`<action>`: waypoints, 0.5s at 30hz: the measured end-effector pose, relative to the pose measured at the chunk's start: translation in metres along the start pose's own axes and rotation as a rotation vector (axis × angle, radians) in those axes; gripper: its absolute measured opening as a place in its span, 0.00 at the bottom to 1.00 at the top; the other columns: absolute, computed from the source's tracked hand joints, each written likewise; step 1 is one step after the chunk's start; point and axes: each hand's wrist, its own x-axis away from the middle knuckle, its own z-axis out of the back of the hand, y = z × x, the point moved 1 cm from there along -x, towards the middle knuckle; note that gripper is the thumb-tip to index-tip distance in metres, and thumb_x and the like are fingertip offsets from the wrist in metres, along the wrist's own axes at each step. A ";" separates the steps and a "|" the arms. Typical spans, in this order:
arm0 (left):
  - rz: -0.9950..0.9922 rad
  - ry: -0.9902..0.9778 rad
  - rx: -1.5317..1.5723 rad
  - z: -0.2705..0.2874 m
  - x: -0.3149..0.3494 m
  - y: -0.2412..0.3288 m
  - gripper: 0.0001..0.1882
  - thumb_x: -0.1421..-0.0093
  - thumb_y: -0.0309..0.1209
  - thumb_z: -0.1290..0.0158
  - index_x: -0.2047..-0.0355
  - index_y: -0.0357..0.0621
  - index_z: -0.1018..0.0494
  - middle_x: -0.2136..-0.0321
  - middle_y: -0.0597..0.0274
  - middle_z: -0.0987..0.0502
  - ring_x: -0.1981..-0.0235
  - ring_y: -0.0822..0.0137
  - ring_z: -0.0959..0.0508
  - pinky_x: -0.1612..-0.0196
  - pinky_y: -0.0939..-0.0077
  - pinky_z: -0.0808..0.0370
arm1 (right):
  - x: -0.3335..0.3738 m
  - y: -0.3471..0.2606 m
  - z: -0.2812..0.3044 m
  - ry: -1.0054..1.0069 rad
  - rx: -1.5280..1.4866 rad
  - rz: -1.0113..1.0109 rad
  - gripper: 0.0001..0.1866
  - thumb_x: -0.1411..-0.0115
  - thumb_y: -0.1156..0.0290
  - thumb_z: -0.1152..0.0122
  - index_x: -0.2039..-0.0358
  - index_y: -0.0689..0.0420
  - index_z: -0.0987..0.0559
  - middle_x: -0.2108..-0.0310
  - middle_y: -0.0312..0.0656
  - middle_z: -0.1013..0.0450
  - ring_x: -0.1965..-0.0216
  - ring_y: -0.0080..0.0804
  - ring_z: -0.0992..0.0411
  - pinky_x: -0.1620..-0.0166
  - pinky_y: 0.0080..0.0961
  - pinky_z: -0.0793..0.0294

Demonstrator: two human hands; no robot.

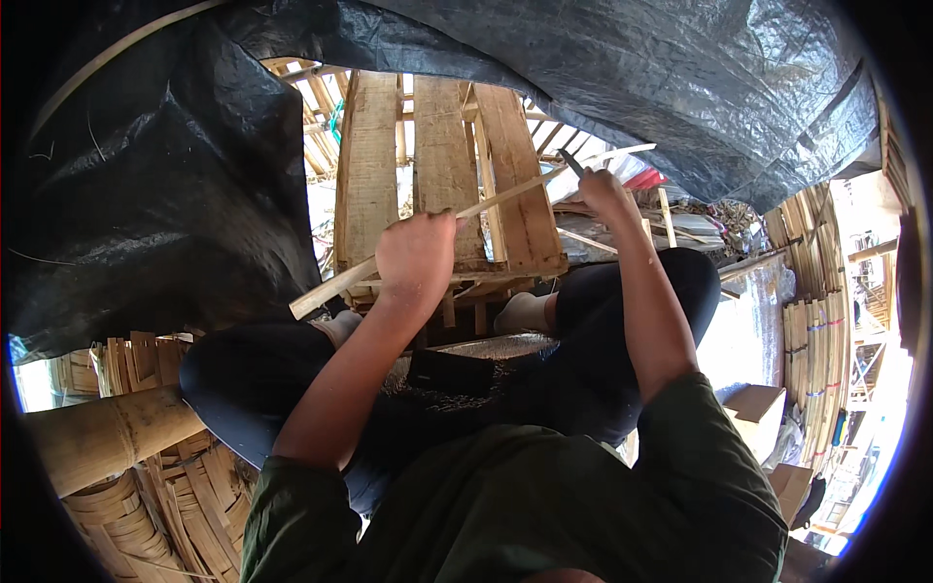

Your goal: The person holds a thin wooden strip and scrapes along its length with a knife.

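Note:
A long pale strip of wood or bamboo (pixel 335 287) slants across in front of me, its thick end low on the left and its thin tip up on the right. My left hand (pixel 418 253) is closed around it near the thick end. In my right hand (pixel 606 197) is a knife, whose dark blade (pixel 570 161) lies against the strip towards its thin end. The handle is hidden by my fingers. Beneath the strip stands a slatted wooden bench (pixel 442 146) of rough planks with gaps between them.
Black plastic sheeting (pixel 155 194) hangs at the left, and more sheeting (pixel 700 87) drapes over the far right. A thick bamboo pole (pixel 117 437) and woven bamboo (pixel 175 505) are at lower left. Bundled bamboo strips (pixel 814 360) stand at right. Shavings (pixel 447 396) lie between my bent legs.

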 end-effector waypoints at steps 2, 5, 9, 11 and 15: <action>-0.011 0.001 0.006 -0.003 -0.002 0.008 0.15 0.36 0.46 0.47 0.73 0.51 0.22 0.83 0.59 0.23 0.78 0.55 0.20 0.75 0.64 0.24 | -0.004 0.013 -0.023 0.119 0.217 0.080 0.22 0.39 0.62 0.50 0.60 0.72 0.21 0.62 0.67 0.24 0.58 0.57 0.22 0.56 0.43 0.24; -0.003 -0.008 0.022 -0.002 -0.003 0.010 0.15 0.37 0.45 0.47 0.73 0.51 0.23 0.83 0.58 0.23 0.78 0.55 0.19 0.75 0.64 0.24 | -0.004 0.008 -0.004 0.127 0.239 0.097 0.22 0.37 0.60 0.52 0.64 0.69 0.20 0.66 0.65 0.23 0.61 0.53 0.20 0.61 0.43 0.22; 0.027 -0.022 0.090 0.001 -0.002 0.006 0.13 0.37 0.43 0.45 0.73 0.50 0.23 0.84 0.58 0.23 0.78 0.54 0.19 0.75 0.62 0.23 | 0.022 -0.018 0.017 0.060 0.124 -0.114 0.28 0.37 0.47 0.49 0.72 0.65 0.22 0.78 0.47 0.27 0.78 0.37 0.26 0.75 0.38 0.27; 0.014 -0.011 0.092 0.007 0.001 0.006 0.12 0.37 0.42 0.45 0.73 0.50 0.23 0.83 0.57 0.23 0.78 0.54 0.19 0.74 0.62 0.23 | 0.035 -0.027 0.009 0.051 -0.053 -0.132 0.29 0.40 0.42 0.42 0.76 0.61 0.24 0.83 0.35 0.33 0.85 0.28 0.35 0.80 0.34 0.31; -0.061 -0.006 0.167 0.019 -0.002 0.013 0.09 0.39 0.40 0.43 0.70 0.49 0.22 0.80 0.56 0.22 0.75 0.53 0.19 0.69 0.59 0.23 | -0.015 0.013 0.005 0.128 -0.244 -0.093 0.22 0.41 0.51 0.36 0.77 0.59 0.25 0.84 0.33 0.35 0.86 0.24 0.40 0.84 0.30 0.39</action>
